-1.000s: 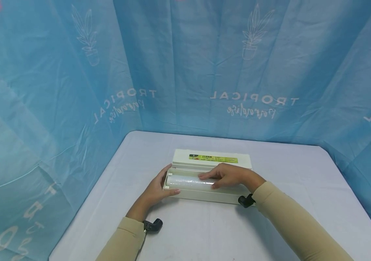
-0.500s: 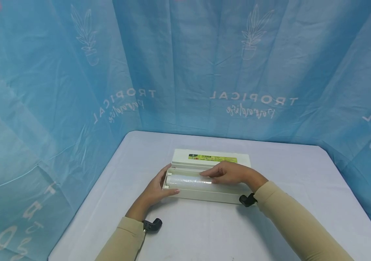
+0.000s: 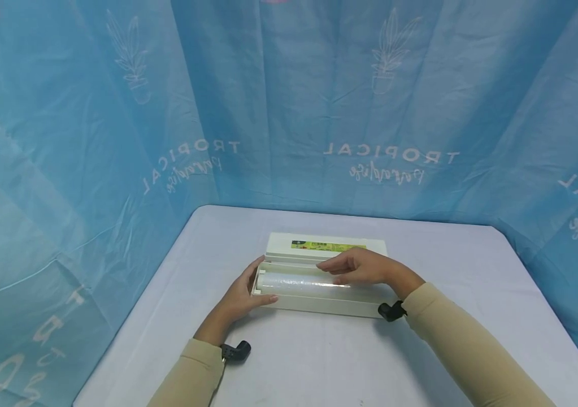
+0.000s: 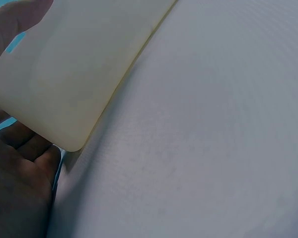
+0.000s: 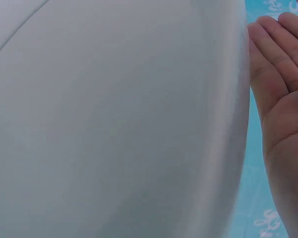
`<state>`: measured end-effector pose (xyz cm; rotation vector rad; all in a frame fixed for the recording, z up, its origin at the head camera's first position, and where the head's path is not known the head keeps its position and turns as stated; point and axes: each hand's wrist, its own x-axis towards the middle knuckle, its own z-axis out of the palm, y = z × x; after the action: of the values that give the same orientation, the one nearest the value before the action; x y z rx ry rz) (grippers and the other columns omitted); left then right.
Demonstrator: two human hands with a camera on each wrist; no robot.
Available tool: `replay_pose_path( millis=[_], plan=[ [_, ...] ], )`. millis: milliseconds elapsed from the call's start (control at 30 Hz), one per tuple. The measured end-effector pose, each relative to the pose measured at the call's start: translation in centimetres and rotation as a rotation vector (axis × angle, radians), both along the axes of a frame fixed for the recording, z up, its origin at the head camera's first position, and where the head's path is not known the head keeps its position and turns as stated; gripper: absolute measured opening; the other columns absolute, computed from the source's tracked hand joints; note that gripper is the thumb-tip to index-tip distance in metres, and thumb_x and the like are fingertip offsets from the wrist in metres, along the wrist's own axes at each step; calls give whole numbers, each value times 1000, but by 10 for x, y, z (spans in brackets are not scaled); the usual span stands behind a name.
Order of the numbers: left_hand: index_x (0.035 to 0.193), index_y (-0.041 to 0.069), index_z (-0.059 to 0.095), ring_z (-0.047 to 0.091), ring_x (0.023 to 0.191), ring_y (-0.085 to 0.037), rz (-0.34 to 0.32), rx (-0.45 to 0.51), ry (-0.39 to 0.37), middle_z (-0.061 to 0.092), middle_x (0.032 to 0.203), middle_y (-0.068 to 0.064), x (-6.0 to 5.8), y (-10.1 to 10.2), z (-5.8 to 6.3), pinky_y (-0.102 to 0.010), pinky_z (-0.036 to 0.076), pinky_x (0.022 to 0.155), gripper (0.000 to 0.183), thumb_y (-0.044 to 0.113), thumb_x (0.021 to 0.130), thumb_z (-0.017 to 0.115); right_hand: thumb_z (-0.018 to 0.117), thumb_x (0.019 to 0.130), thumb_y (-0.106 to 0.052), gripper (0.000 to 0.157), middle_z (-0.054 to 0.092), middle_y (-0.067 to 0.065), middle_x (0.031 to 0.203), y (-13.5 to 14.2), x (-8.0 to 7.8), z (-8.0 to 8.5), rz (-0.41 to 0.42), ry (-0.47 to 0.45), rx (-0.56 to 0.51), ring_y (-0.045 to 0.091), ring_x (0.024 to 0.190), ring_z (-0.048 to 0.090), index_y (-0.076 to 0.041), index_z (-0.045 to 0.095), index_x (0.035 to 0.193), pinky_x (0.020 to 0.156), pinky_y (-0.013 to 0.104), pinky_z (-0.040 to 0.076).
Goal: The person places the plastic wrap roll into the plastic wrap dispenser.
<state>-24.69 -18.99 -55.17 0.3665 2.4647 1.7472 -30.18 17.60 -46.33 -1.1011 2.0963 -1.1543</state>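
Observation:
A long white cling film box (image 3: 319, 306) lies on the table with its lid (image 3: 278, 244) swung back behind it. Inside rests a shiny roll of cling film (image 3: 294, 284). My left hand (image 3: 240, 294) grips the box's left end, thumb at the front wall and fingers round the back. In the left wrist view, that hand (image 4: 27, 163) curves about the corner of the pale box wall (image 4: 89, 74). Over the right part of the roll, my right hand (image 3: 367, 267) hovers with relaxed fingers. The right wrist view has its fingers (image 5: 275, 62) extended beside a large pale surface.
A white cloth covers the table (image 3: 309, 362). Blue printed curtains (image 3: 294, 113) hang along its back and sides. The lid bears a yellow-green label (image 3: 326, 246). Black wrist cameras (image 3: 236, 351) sit on both wrists.
My right hand has lifted off the roll and shifted slightly up and right, fingers loosening. My left hand keeps its place on the box's end.

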Motion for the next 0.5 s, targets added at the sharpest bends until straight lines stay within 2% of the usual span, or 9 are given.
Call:
replay_pose_path(
  millis=[267, 500],
  plan=[
    [168, 25, 28, 40, 148, -33, 7, -5, -4, 39, 165, -6, 0, 0, 0, -55, 34, 117, 113, 30, 78, 97, 70, 102, -8, 49, 55, 13, 152, 8, 1, 1, -23, -13, -24, 25, 138, 54, -6, 59, 150, 106, 33, 49],
    [167, 26, 29, 40, 148, -32, 6, -1, -9, 40, 164, -5, -1, 0, -1, -54, 34, 118, 113, 30, 78, 97, 72, 102, -10, 50, 54, 17, 152, 17, 2, -2, -40, -36, -57, 28, 139, 53, -5, 59, 150, 106, 35, 50]
  ],
)
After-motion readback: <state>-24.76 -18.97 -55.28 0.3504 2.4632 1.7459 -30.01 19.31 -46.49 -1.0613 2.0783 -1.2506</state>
